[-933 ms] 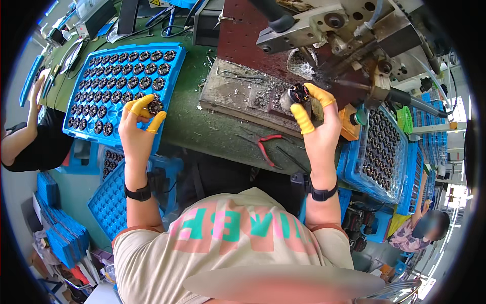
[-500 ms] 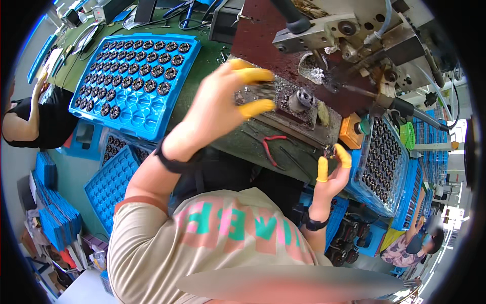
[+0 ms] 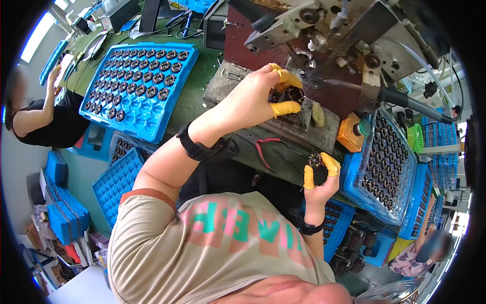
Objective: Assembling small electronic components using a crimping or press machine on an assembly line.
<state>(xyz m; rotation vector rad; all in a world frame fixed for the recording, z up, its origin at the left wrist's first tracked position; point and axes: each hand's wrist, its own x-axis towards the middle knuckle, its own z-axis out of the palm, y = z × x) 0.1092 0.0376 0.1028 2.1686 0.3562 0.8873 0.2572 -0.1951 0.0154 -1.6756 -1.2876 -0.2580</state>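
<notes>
My left hand [image 3: 277, 93], with yellow finger cots on its fingertips, is closed around a dark round slotted part [image 3: 292, 95] at the metal fixture on the machine bed. Its fingers partly hide that part and the fixture's post. Near the bench's front edge, my right hand [image 3: 323, 177] pinches another dark round slotted part [image 3: 315, 160] between yellow-capped fingertips. Red-handled pliers [image 3: 260, 151] lie on the green bench between the hands. Above them stands the metal machine [image 3: 309, 20], its tool over a plate strewn with shavings.
At the left lies a blue tray [image 3: 190, 66] with rows of similar parts and several bare pockets. Another full tray [image 3: 377, 202] stands at the right, beside an orange box with a green button [image 3: 351, 131]. Co-workers sit at far left [image 3: 45, 119] and lower right [image 3: 422, 256].
My left hand has moved right, bringing its dark part to the fixture post. My right hand has shifted slightly left and down with its part. The view has tilted a little.
</notes>
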